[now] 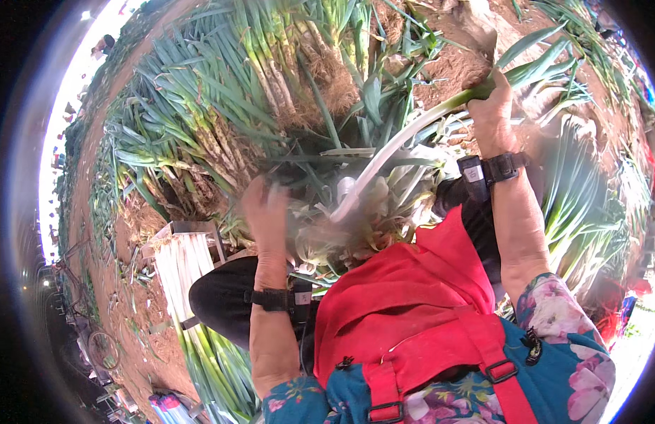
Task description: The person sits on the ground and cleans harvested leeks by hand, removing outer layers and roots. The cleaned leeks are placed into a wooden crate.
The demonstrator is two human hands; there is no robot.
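Note:
My right hand (pixel 492 111) is shut around the green upper part of a long leek-like onion (pixel 401 140). Its bare white stalk slants down to the left, and its leaves fan out past my fist to the upper right. Motion blurs my left hand (pixel 264 206), which is near my left knee and apart from the stalk; its finger positions are unclear. Between my knees, stripped outer skins and leaves (pixel 396 196) lie in a loose heap beneath the stalk's white end, partly blurred.
Unpeeled onions with soil and roots (pixel 216 138) are piled ahead and to the left. By my left knee, clean white stalks (pixel 184 265) rest in a metal frame (pixel 192 228). More green leaves (pixel 571 185) spread beyond my right forearm. Bare soil (pixel 147 328) shows at the left.

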